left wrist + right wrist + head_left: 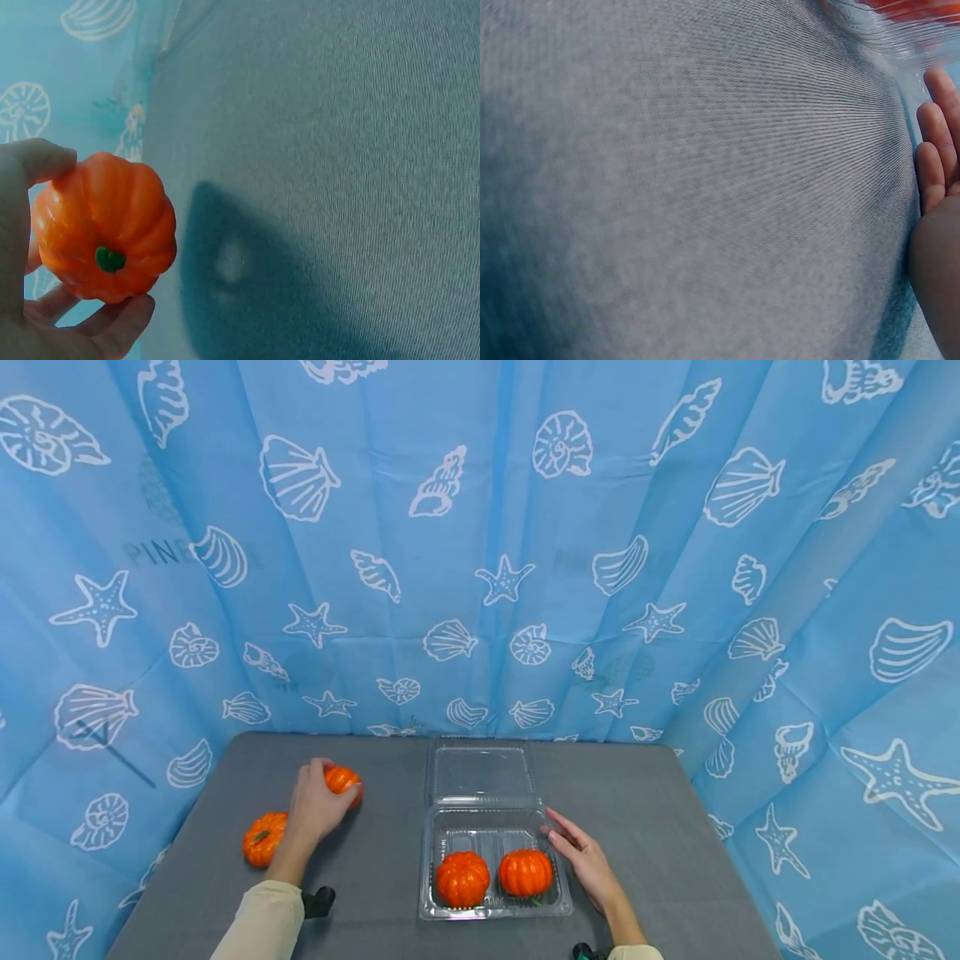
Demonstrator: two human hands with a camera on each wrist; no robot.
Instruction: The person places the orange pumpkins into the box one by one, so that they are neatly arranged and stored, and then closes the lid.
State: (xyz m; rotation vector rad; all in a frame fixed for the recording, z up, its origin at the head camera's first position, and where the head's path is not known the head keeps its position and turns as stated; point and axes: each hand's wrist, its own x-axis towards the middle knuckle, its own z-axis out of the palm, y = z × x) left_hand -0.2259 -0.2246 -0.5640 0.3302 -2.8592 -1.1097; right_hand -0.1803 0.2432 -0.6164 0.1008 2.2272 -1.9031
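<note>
Gripping an orange pumpkin (347, 779), the left hand (315, 799) is over the left part of the grey table (397, 843) in the head view; a wide stretch of cloth separates it from the clear container (427, 870). A second pumpkin (262, 838) lies just beside that wrist, toward the table's left edge. The lid (482, 774) lies folded back near the curtain (502, 635); two more pumpkins (462, 879) sit inside. The right hand (587, 860), fingers mostly straight, is at the right rim.

The left wrist view shows thumb and fingers clamped around the held pumpkin.

In the right wrist view, fingers near clear plastic are partly cropped; I cannot tell whether they touch.
</note>
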